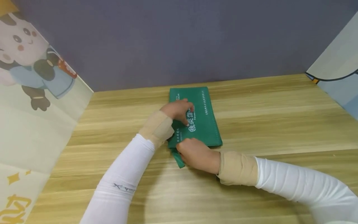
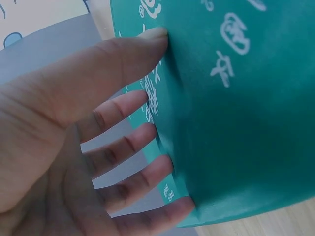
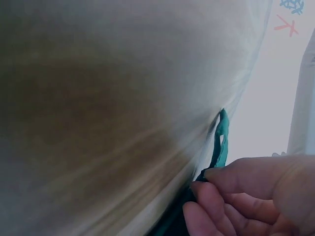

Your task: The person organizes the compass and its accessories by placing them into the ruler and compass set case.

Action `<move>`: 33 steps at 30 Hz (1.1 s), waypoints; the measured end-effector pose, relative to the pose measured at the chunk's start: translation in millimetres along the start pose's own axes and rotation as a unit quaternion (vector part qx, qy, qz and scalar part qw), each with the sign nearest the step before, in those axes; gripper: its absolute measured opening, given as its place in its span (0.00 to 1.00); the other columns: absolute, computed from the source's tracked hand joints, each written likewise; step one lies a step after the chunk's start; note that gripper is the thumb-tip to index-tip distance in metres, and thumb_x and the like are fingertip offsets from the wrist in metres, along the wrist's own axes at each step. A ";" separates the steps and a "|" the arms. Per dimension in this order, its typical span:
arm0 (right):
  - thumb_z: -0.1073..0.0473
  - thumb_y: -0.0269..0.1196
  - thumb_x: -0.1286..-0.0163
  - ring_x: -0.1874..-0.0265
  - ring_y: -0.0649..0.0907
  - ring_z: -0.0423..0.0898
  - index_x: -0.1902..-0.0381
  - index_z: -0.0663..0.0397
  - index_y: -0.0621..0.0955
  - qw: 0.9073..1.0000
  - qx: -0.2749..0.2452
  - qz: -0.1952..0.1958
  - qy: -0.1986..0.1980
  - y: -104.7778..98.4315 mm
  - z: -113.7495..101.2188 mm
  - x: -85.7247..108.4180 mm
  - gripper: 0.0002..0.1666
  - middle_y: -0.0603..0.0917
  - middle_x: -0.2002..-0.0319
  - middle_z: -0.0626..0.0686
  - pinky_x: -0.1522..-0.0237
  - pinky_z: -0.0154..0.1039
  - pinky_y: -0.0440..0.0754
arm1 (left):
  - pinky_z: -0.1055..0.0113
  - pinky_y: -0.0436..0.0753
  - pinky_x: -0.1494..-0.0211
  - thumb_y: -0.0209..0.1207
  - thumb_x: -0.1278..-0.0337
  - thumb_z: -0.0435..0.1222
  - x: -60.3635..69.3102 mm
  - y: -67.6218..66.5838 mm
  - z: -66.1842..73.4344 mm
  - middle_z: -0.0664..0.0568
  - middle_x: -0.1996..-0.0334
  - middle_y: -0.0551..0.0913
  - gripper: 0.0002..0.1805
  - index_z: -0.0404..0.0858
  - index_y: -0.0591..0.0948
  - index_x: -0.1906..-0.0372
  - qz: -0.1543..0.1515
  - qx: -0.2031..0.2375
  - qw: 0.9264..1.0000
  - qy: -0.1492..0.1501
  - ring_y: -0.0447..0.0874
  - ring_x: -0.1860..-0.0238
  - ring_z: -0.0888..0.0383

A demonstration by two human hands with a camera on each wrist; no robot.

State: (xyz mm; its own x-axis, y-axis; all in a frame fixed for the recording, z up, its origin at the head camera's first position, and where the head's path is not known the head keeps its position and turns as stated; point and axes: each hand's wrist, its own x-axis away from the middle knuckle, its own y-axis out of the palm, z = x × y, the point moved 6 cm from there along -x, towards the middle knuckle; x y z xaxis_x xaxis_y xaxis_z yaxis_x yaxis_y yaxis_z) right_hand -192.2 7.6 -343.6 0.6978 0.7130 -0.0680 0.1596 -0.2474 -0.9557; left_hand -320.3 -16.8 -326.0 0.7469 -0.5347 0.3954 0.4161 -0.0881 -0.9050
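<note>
A flat green pouch (image 1: 208,130) with white printed characters lies on the wooden table, a green strap loop (image 1: 177,158) sticking out at its near left corner. My left hand (image 1: 179,110) rests its fingertips on the pouch's top; in the left wrist view the thumb (image 2: 113,59) and fingers are spread, touching the printed face. At the near edge, my right hand (image 1: 197,154) pinches the pouch's corner beside the strap. Between thumb and forefinger in the right wrist view, a small dark bit (image 3: 202,175) shows; whether it is a zipper pull I cannot tell.
A grey-blue panel (image 1: 190,43) stands behind the table (image 1: 265,124). Pale walls with cartoon pictures rise at the left (image 1: 16,124) and right (image 1: 332,59).
</note>
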 end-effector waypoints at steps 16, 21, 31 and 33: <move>0.68 0.61 0.39 0.81 0.81 0.47 0.78 0.57 0.80 1.000 0.009 0.000 0.000 6.9 1.1 -2.7 0.08 0.79 0.82 0.53 0.81 0.38 0.78 | 0.56 0.70 0.38 0.66 0.48 0.42 1.9 9.6 -7.3 0.46 0.34 0.62 0.31 0.45 0.70 0.38 0.009 0.010 1.000 0.008 0.59 0.33 0.45; 0.68 0.61 0.40 0.86 0.73 0.39 0.84 0.53 0.76 0.999 -0.036 -0.001 -0.011 7.6 0.2 -5.6 0.14 0.74 0.86 0.47 0.84 0.31 0.70 | 0.56 0.70 0.38 0.66 0.47 0.41 2.4 9.4 -12.0 0.46 0.35 0.62 0.30 0.45 0.70 0.39 0.011 0.016 1.000 0.007 0.59 0.33 0.45; 0.66 0.61 0.39 0.78 0.75 0.34 0.77 0.51 0.81 0.992 -0.117 0.010 -0.035 0.4 20.8 18.3 0.08 0.79 0.78 0.41 0.73 0.28 0.75 | 0.58 0.69 0.36 0.64 0.44 0.45 10.4 21.0 -28.7 0.44 0.44 0.73 0.26 0.39 0.75 0.42 0.096 0.029 0.993 0.056 0.70 0.41 0.48; 0.65 0.62 0.38 0.72 0.78 0.36 0.71 0.53 0.83 0.992 -0.116 0.026 -0.037 -7.2 32.2 27.8 0.04 0.81 0.73 0.43 0.68 0.31 0.79 | 0.57 0.70 0.38 0.63 0.43 0.46 18.5 23.2 -38.1 0.43 0.45 0.74 0.25 0.38 0.76 0.44 0.122 0.038 0.991 0.044 0.71 0.42 0.48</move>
State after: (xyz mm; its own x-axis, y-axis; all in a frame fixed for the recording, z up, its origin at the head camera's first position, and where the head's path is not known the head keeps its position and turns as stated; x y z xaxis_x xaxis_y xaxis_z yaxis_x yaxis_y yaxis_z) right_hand -196.4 50.3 -347.9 0.6577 0.7392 -0.1451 0.2862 -0.4234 -0.8596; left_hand -316.6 -60.7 -345.7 0.7830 -0.6040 0.1486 0.2690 0.1135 -0.9564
